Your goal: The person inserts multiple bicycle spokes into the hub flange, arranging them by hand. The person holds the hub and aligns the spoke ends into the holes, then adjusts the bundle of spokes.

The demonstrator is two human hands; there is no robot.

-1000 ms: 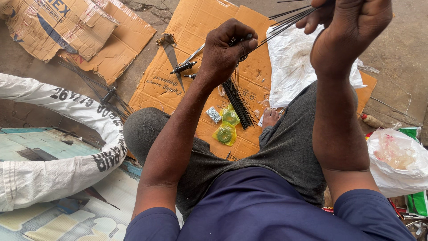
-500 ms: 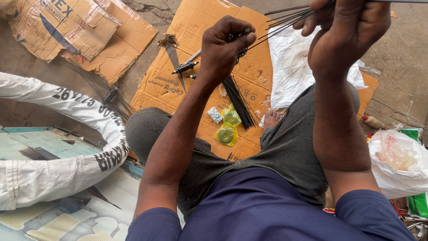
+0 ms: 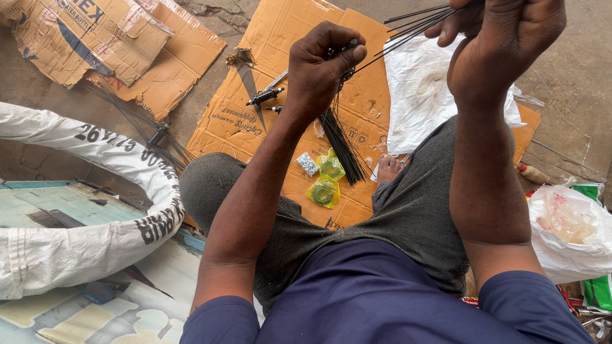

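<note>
The right hand [image 3: 503, 48] is cut off by the top edge, hiding its fingertips. The left hand [image 3: 322, 67] covers whatever small metal part it pinches.

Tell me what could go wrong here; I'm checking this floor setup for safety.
The thin black spokes fan out between the left hand and right hand, close below the head camera, so a slip might poke the face. The loose spoke bundle on the cardboard lies near the bare foot and could prick it.
</note>
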